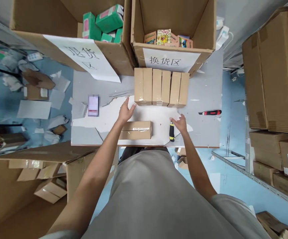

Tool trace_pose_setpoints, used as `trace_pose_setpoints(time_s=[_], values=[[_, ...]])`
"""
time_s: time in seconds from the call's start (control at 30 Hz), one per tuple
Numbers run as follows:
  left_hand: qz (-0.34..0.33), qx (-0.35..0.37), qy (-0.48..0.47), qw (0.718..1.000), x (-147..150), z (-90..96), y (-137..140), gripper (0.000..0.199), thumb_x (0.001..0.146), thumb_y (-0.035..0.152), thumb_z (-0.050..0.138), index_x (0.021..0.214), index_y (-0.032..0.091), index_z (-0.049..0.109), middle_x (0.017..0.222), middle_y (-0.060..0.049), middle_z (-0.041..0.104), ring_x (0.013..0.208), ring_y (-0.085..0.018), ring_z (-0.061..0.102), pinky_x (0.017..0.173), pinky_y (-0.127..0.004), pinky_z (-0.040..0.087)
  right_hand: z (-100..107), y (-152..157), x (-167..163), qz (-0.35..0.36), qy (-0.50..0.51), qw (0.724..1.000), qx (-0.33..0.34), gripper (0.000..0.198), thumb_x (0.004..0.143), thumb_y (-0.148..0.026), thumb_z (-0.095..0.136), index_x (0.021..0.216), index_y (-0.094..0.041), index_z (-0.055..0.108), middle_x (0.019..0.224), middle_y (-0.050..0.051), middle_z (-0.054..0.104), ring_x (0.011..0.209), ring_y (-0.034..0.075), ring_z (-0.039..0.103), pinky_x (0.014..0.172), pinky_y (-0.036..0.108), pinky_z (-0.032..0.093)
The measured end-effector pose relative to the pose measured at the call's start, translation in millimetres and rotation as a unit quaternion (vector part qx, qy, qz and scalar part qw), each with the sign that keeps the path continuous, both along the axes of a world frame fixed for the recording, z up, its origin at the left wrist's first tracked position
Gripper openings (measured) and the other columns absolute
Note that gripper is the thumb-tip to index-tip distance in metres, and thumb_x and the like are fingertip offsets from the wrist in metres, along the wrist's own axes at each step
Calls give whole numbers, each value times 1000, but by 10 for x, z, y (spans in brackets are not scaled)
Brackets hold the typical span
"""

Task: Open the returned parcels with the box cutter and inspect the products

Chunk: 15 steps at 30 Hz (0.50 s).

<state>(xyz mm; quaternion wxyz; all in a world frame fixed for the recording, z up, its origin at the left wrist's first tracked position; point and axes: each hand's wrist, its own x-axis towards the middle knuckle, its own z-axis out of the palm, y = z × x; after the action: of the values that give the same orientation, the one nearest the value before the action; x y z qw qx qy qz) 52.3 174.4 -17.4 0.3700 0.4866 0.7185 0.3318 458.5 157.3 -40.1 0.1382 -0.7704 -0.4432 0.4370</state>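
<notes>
My left hand [126,112] is open over the table, thumb and fingers spread, holding nothing. Just below it a small taped cardboard box [139,130] lies near the table's front edge, partly behind my left forearm. On the right, my right hand [180,123] has its fingers apart beside a yellow-and-black utility knife [172,132]. Its thumb tip is at the knife's upper end; whether they touch I cannot tell. Beyond both hands, several small closed cardboard boxes [161,87] stand side by side in a row.
Two large open cartons stand at the back: one [109,58] with green boxes, the other [139,54] with colourful small packs. A red-and-black utility knife [210,113] lies right, a phone [93,105] left. Stacked cartons [270,73] are at right; a large carton [81,159] stands lower left.
</notes>
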Motion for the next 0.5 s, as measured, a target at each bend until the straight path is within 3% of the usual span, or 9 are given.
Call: trace_pose_setpoints(time_s=[0.13, 0.27, 0.4, 0.5], values=[[76, -28, 59, 995, -283, 96, -928, 99, 99, 82, 72, 170, 15, 59, 181, -25, 52, 174, -41, 44, 147, -56, 29, -117, -727, -124, 74, -99, 990, -64, 90, 84, -59, 87, 156, -14, 58, 158, 27, 63, 143, 43, 67, 120, 53, 57], [141, -95, 6, 985, -293, 137, -1647, 101, 98, 87, 69, 171, 17, 58, 179, -26, 53, 172, -41, 47, 145, -57, 34, -157, -1029, -202, 84, -123, 988, -27, 58, 92, -40, 69, 144, -18, 63, 151, 22, 67, 140, 38, 66, 121, 54, 55], [143, -110, -70, 981, -180, 134, -1927, 104, 96, 86, 74, 172, 16, 58, 179, -26, 53, 171, -43, 49, 144, -58, 34, -124, -976, -302, 33, -45, 998, 23, 58, 81, -37, 69, 135, -19, 65, 138, 18, 75, 126, 34, 71, 120, 53, 57], [140, -88, -94, 982, -130, 148, -1950, 100, 96, 82, 77, 172, 19, 58, 182, -22, 52, 172, -41, 46, 146, -56, 32, -41, -914, -511, 16, 62, 998, 25, 42, 81, -42, 64, 119, -23, 66, 120, 11, 79, 111, 28, 74, 109, 46, 62]])
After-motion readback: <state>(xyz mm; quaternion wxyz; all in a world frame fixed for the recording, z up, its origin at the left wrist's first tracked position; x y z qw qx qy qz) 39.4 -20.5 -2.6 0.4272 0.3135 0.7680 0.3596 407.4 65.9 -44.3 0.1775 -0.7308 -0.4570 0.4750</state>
